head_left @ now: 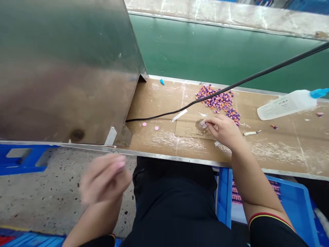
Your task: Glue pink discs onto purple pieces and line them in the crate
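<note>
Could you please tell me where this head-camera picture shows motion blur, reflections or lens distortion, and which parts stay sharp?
In the head view, the person's left hand is motion-blurred, while the right hand stays fairly sharp. Dull reflections smear across the tall steel panel. Wide-angle distortion seems to slant the long tan cardboard bench top across the frame.

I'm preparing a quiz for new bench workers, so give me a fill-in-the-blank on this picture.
The right hand touches a clear round piece lying on a sheet of ____.
The blurred left hand is raised above a speckled floor of ____.
The white squeeze bottle has a ____ nozzle.
The heap of small pieces is purple and ____.

Missing words: cardboard; concrete; blue; orange.
</note>
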A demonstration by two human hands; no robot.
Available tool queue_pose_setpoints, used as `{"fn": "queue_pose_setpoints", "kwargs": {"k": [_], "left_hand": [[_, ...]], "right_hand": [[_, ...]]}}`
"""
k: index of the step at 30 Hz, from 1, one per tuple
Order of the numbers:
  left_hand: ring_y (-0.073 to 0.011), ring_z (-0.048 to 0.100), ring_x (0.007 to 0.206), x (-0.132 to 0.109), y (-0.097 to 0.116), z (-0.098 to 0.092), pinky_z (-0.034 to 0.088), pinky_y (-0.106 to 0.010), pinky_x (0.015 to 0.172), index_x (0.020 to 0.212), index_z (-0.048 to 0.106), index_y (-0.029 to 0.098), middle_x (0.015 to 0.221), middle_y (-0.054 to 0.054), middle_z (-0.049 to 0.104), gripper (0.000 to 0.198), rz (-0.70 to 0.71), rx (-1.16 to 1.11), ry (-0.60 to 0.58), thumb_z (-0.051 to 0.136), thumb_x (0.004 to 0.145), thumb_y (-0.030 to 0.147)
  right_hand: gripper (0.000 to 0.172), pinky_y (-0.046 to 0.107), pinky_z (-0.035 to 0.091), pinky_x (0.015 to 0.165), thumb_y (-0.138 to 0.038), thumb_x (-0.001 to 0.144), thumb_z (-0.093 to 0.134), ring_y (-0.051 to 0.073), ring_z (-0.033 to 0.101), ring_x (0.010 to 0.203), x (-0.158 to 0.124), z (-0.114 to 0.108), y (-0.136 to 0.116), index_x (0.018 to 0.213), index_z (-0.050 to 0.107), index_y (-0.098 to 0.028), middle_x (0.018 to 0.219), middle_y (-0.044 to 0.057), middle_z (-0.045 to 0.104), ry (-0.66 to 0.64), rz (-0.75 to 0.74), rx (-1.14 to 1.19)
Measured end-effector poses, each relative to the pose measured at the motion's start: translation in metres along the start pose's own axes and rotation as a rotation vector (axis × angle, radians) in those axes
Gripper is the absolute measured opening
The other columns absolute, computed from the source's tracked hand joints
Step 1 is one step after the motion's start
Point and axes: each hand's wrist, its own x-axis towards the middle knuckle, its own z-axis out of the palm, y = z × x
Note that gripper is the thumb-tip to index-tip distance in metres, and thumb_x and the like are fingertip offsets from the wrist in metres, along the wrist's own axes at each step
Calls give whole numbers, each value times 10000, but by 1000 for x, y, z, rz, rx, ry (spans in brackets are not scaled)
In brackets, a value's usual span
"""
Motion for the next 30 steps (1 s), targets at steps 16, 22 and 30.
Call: {"fn": "queue_pose_setpoints", "kwargs": {"k": [16, 22, 30], "left_hand": [[-215, 823, 922, 13, 47, 202, 726, -387, 895, 1063, 869, 258, 1065, -90, 853, 390, -751, -968, -635, 872, 853, 587], [-257, 837, 993, 2, 39, 207, 728, -427, 947, 1137, 850, 235, 1066, -95, 853, 429, -829, -939, -566, 904, 841, 540], [-192, 836, 932, 1, 34, 197, 714, -353, 901, 1070, 853, 269, 1039, -38, 859, 124, -364, -711, -538, 748, 1006, 284]], "right_hand": [[117, 346, 654, 693, -349, 1001, 659, 185, 771, 784, 3, 21, -43, 1019, 721, -252, 940, 33, 785, 565, 272, 804], [101, 305, 696, 666, -359, 1024, 690, 183, 806, 820, 3, 32, -52, 1026, 705, -259, 943, 24, 797, 504, 282, 943], [126, 297, 723, 708, -380, 1046, 716, 174, 817, 822, 4, 29, -60, 1020, 727, -257, 943, 22, 810, 522, 239, 1009]]}}
